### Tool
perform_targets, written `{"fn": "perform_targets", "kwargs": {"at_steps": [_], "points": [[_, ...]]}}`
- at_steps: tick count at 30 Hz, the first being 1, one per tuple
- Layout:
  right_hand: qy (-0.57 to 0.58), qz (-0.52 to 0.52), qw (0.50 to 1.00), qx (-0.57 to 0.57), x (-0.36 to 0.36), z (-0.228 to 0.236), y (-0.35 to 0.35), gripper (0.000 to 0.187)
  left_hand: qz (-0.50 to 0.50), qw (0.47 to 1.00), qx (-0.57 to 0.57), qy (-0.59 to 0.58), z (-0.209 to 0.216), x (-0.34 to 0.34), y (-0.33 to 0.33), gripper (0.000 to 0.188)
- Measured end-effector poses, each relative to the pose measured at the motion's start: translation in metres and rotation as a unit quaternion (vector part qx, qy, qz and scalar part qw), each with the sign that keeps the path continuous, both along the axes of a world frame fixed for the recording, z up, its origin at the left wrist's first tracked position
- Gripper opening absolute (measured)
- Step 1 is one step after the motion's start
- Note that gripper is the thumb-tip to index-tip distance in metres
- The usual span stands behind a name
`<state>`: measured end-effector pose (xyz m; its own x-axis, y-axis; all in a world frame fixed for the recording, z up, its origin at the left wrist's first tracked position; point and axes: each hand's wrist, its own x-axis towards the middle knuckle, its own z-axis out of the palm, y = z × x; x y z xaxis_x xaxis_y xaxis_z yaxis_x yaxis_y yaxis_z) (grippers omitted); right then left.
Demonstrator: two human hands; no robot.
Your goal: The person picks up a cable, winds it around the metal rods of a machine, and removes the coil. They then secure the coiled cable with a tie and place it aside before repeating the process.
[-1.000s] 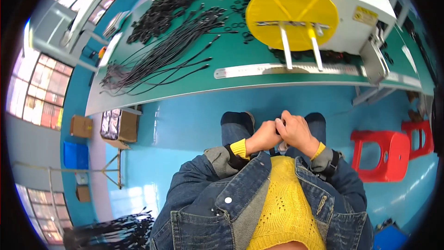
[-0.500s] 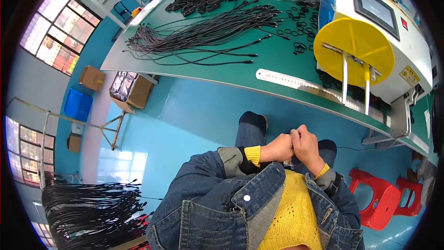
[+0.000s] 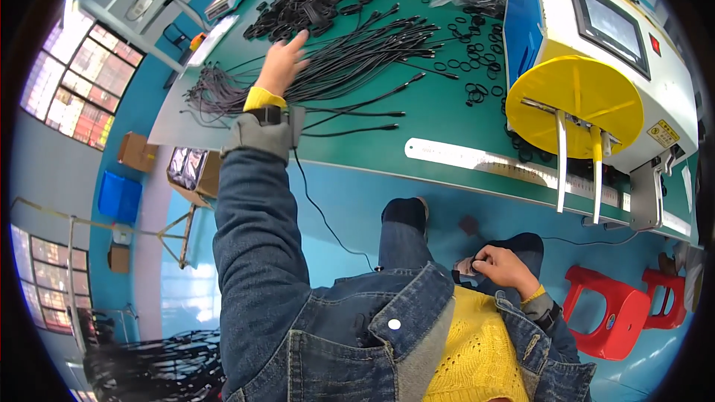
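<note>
My left hand (image 3: 283, 65) is stretched out over the table, fingers apart, above a spread bundle of thin black cables (image 3: 339, 67). Just beyond its fingertips lies a pile of black coiled cables or loops (image 3: 320, 11). I see nothing held in it. My right hand (image 3: 508, 266) stays low by my lap, thumb and fingers pinched together. A small dark bit shows at its fingertips, too little to name. A black band sits on each wrist, and a thin black cord (image 3: 324, 212) hangs from near my left cuff.
Small black rings (image 3: 484, 56) lie scattered beside a white machine (image 3: 555, 11) with a yellow disc (image 3: 581, 104) and two prongs. A steel ruler (image 3: 477, 156) lies along the green table's (image 3: 350, 150) near edge. Red stools (image 3: 611, 313) stand at right; more cables (image 3: 156, 365) hang at lower left.
My hands were together at my lap. The left has left the right and reached forward and left over the cables on the table; the right remains low, pinched.
</note>
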<state>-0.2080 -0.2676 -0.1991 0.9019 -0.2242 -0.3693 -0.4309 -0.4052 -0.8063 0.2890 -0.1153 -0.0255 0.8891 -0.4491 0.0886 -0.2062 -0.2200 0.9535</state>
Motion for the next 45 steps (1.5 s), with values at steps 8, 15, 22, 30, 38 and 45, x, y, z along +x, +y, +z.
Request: {"fn": "perform_targets", "kwargs": {"at_steps": [8, 15, 22, 30, 38, 45], "points": [[0.026, -0.072, 0.997, -0.003, 0.006, 0.002, -0.015, 0.024, -0.101, 0.871, 0.412, -0.249, -0.098, 0.030, -0.015, 0.030], [-0.005, -0.051, 0.998, -0.023, 0.002, 0.003, -0.014, 0.024, -0.056, 0.911, 0.291, -0.286, -0.104, 0.034, -0.003, 0.023], [-0.018, -0.052, 0.998, -0.035, -0.011, 0.019, -0.005, 0.025, -0.076, 0.830, 0.426, -0.352, -0.107, 0.010, -0.007, 0.019], [0.005, -0.088, 0.996, -0.008, -0.055, -0.006, 0.000, 0.021, 0.110, 0.910, 0.020, -0.399, -0.037, -0.014, -0.001, 0.016], [-0.206, -0.190, 0.959, 0.043, -0.044, 0.041, -0.001, 0.047, 0.025, 0.883, -0.126, -0.450, 0.012, -0.218, 0.060, 0.010], [-0.341, -0.114, 0.873, 0.330, -0.027, 0.133, -0.001, 0.067, -0.071, 0.923, -0.089, -0.368, -0.039, -0.294, 0.085, 0.010]]}}
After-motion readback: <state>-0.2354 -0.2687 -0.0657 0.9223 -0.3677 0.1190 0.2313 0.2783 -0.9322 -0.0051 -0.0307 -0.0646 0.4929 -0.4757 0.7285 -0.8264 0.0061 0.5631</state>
